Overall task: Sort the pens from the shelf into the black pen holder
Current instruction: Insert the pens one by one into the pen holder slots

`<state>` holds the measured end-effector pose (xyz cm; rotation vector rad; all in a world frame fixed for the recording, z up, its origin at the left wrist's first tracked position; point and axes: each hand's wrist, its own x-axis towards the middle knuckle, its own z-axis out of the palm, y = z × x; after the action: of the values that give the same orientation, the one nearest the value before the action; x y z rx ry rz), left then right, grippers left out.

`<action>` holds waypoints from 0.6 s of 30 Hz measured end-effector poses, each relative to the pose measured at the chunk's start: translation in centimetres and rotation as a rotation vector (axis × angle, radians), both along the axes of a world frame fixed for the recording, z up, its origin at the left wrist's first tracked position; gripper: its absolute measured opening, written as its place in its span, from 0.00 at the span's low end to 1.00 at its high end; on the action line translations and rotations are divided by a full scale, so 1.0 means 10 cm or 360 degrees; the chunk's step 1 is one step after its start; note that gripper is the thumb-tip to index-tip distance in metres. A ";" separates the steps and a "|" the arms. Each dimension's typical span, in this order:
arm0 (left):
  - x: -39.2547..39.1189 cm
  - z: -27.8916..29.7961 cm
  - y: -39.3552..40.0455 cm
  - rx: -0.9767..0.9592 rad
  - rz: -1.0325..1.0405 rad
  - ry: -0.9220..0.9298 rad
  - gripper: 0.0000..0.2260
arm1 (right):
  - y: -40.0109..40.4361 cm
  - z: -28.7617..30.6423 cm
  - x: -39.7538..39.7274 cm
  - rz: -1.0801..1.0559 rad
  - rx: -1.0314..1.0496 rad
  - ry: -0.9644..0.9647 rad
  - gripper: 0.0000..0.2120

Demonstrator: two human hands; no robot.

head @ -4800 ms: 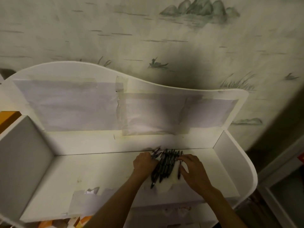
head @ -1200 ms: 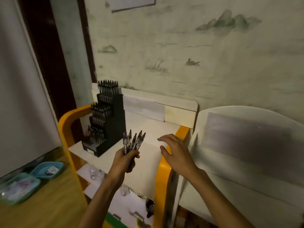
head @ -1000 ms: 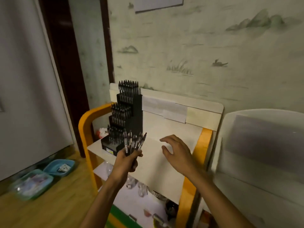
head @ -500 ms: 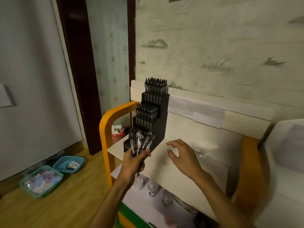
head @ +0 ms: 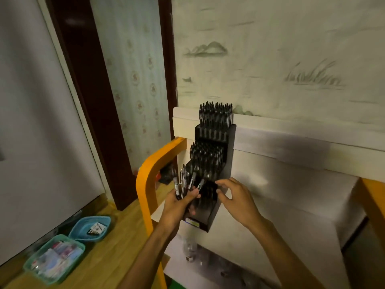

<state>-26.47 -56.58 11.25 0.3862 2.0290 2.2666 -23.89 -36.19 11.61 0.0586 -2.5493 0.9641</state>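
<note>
A bundle of pens [head: 184,184] stands fanned, tips up, in the left hand [head: 179,205], which is wrapped closed around their lower barrels; held this way the upper ends spread apart, so one can be picked off at a time. Just beyond and to the right of that hand is the black pen holder [head: 212,163], a stepped rack whose upper and middle tiers are already packed with upright pens, while the lowest tier in front looks partly empty and is probably where this bundle goes. The right hand [head: 233,197] hovers beside the bundle with fingers curled narrowly, thumb and forefinger near the low tier; whether it pinches a pen I cannot tell. The holder sits on the white shelf [head: 281,195] by its orange side rail [head: 150,174].
</note>
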 end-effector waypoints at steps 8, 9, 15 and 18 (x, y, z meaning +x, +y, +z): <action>-0.43 -0.16 -0.10 0.0015 -0.0253 -0.0097 0.17 | -0.23 0.02 -0.23 -0.0076 -0.0027 -0.0022 0.11; -0.48 -0.18 -0.10 0.0029 -0.0291 -0.0116 0.17 | -0.26 0.02 -0.25 -0.0096 -0.0022 -0.0022 0.10; -0.77 -0.22 -0.25 0.0015 -0.0509 -0.0300 0.17 | -0.50 0.10 -0.39 -0.0206 -0.0287 -0.0025 0.07; -0.91 -0.18 -0.32 0.0024 -0.0550 -0.0359 0.17 | -0.64 0.14 -0.50 -0.0203 -0.0407 -0.0049 0.04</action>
<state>-35.57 -59.82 9.40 0.4225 1.6882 2.0167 -28.92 -42.58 13.01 -0.1915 -2.4016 1.2378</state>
